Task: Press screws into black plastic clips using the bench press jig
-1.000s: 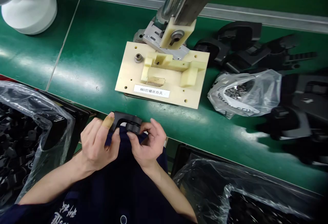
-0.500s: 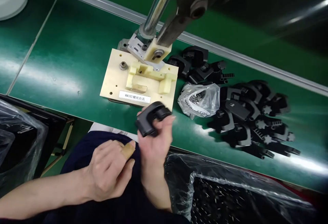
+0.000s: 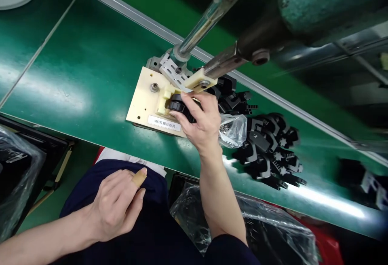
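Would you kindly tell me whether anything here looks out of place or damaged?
Nothing looks damaged or spilled. The right hand holds a black part at the cream fixture. Two oddities: a loose heap of black parts lies on the green belt, and tan tape wraps a fingertip of the left hand.

Worn: I am wearing a dark navy garment point(image 3: 151, 224). Its short sleeve point(image 3: 228, 249) is showing on my right arm, and both forearms are going bare. A tan tape wrap point(image 3: 138, 178) is covering one fingertip of my left hand point(image 3: 117, 206).
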Action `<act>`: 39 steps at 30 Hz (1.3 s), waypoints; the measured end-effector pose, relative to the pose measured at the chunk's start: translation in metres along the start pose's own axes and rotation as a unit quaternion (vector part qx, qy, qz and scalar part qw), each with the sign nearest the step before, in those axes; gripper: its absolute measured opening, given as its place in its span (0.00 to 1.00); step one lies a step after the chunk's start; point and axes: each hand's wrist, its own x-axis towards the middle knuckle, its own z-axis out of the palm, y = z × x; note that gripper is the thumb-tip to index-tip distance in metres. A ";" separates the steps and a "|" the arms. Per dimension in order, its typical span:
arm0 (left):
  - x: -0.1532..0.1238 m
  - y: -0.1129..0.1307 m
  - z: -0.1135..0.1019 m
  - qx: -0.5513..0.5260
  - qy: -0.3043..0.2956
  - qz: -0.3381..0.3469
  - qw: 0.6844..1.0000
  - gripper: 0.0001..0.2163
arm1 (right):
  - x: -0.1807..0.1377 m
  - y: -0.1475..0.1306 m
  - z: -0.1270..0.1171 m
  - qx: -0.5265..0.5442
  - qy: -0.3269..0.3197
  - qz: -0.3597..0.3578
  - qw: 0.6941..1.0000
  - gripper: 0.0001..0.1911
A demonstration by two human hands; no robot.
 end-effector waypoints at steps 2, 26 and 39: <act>0.000 -0.002 -0.002 0.002 0.002 -0.002 1.000 0.31 | -0.001 -0.001 0.005 -0.013 -0.046 0.008 0.999 0.17; 0.019 -0.042 -0.009 0.155 0.002 0.043 0.987 0.18 | -0.077 0.065 -0.056 -0.094 -0.162 0.432 0.882 0.06; 0.033 -0.026 0.001 0.156 -0.030 0.052 0.986 0.17 | -0.109 0.026 -0.064 0.208 0.294 0.492 0.793 0.07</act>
